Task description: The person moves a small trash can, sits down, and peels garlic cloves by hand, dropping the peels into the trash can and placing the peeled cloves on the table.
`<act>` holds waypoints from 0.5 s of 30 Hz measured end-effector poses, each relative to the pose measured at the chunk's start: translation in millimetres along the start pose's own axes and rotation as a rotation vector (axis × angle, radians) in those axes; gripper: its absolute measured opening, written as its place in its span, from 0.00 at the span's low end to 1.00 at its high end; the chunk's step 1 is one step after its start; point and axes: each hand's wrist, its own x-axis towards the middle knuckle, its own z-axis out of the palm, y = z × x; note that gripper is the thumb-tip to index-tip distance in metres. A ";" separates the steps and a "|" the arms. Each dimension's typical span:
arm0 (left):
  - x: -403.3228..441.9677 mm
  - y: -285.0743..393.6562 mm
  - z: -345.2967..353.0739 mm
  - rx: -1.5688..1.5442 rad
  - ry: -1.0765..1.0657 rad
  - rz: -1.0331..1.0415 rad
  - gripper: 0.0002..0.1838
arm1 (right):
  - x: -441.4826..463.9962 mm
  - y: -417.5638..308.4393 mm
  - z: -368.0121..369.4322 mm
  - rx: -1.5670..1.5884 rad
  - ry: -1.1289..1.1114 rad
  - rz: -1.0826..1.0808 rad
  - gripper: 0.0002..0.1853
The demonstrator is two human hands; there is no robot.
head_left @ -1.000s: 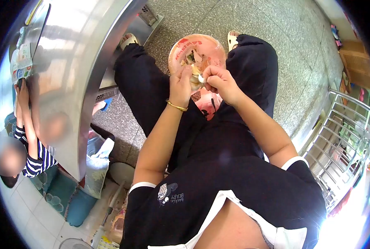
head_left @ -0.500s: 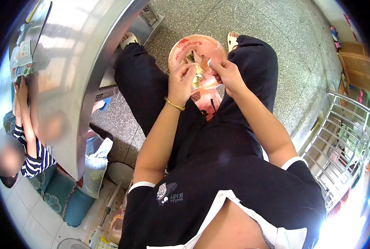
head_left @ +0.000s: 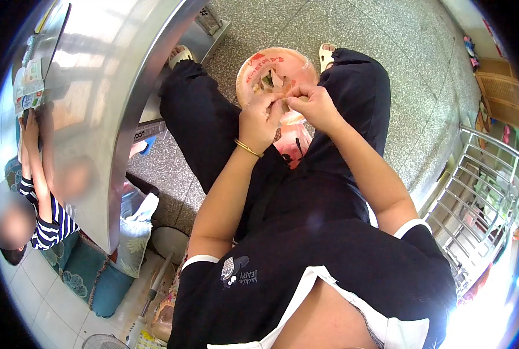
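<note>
While both hands meet over a pink plastic-lined bin (head_left: pixel 307 65), the left hand (head_left: pixel 258 123) has its thumb and fingers drawn closely together, its grip closed around a small pale piece (head_left: pixel 283 109) that the fingers mostly hide. The right hand (head_left: pixel 316 108) reaches in from the other side with thumb and forefinger nearly meeting at that piece; I cannot tell whether its grip has hold of anything. A gold bracelet (head_left: pixel 248 148) circles the left wrist. Scraps (head_left: pixel 276 79) lie inside the bin, which stands on a speckled floor (head_left: pixel 419 70) between legs in black trousers (head_left: pixel 358 104), with a cream sandal (head_left: pixel 326 57) near its rim. On one side runs a shiny metal table (head_left: pixel 105 58), beyond which a person in a striped top (head_left: pixel 57 225) stretches an arm toward printed paper (head_left: pixel 31 87); on the other stands a metal rack (head_left: pixel 482 195)
</note>
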 end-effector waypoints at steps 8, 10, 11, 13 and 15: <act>0.3 8.2 -4.8 -0.095 -0.098 -0.104 0.10 | -3.6 -4.6 -1.6 0.228 -0.034 0.078 0.06; 0.1 7.1 -2.4 -0.117 -0.086 -0.086 0.10 | -4.3 -4.3 -1.1 0.298 -0.037 0.102 0.05; 0.8 9.5 -1.8 -0.140 -0.074 -0.067 0.11 | -4.6 -3.5 -0.8 0.320 -0.027 0.099 0.04; 1.3 13.8 -2.8 -0.055 -0.105 -0.026 0.10 | -4.8 -2.2 -0.4 0.342 -0.016 0.098 0.04; 0.5 16.1 -2.8 0.030 -0.136 0.017 0.10 | -4.7 -1.0 -0.3 0.329 0.011 0.087 0.04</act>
